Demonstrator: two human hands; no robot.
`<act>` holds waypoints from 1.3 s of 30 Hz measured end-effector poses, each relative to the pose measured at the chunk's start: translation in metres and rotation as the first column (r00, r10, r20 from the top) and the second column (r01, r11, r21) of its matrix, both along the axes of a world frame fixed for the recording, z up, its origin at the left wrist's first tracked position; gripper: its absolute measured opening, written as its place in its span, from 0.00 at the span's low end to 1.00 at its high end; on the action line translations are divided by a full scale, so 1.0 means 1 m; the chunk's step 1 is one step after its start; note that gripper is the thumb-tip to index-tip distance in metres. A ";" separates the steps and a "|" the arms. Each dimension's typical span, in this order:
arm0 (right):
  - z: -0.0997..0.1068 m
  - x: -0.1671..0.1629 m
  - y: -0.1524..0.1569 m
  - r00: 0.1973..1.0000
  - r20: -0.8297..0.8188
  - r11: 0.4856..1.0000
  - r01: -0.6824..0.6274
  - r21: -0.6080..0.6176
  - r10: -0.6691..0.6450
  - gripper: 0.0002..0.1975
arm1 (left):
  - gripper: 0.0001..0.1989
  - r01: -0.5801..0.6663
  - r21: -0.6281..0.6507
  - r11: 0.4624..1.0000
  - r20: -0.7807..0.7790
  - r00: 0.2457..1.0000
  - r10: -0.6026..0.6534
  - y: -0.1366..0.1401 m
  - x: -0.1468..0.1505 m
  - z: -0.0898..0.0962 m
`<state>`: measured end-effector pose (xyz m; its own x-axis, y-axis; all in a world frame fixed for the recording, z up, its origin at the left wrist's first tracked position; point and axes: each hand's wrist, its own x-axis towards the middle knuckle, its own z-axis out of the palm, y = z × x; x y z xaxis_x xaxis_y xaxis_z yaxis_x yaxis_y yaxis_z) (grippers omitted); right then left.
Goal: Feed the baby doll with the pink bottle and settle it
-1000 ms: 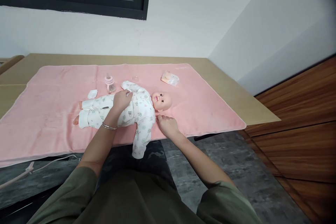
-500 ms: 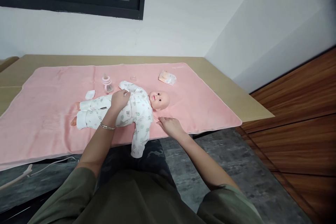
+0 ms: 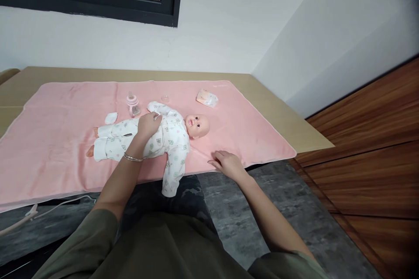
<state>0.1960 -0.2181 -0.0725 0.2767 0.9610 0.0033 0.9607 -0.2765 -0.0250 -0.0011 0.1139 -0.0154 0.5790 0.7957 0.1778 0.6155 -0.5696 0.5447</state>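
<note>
Left hand: the left hand (image 3: pixel 148 124) lies on the chest of the baby doll (image 3: pixel 153 139), fingers curled and pinching a bit of the white printed romper near the doll's far arm; a thin bangle (image 3: pixel 132 158) circles the wrist.
Right hand: the right hand (image 3: pixel 229 164) rests palm down on the pink blanket (image 3: pixel 255 135), fingers loosely spread and holding nothing, near the blanket's front edge and apart from the doll's head.
Doll: on its back across the blanket, head to the right, feet to the left, its near arm hanging over the table's front edge.
Behind the doll: a small pink bottle (image 3: pixel 133 104) stands upright just beyond the doll's body; a clear cap (image 3: pixel 165 97) lies to its right, and a folded white cloth (image 3: pixel 111 118) lies to its left.
Far right of the blanket: a small wrapped packet (image 3: pixel 207 97) lies well apart from both hands.
Table: the wooden table (image 3: pixel 294 126) carries the blanket, its bare edge showing at the right.
</note>
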 end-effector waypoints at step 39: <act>0.039 -0.064 0.067 0.963 -0.084 0.946 0.230 -0.229 -0.255 0.14 | 0.21 0.012 -0.005 1.000 0.008 1.000 -0.012 0.000 -0.001 0.000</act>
<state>0.1319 -0.1509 -0.0330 0.4884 0.8389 -0.2403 0.8583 -0.5115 -0.0412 -0.0017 0.1143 -0.0157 0.5872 0.7894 0.1789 0.6041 -0.5745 0.5523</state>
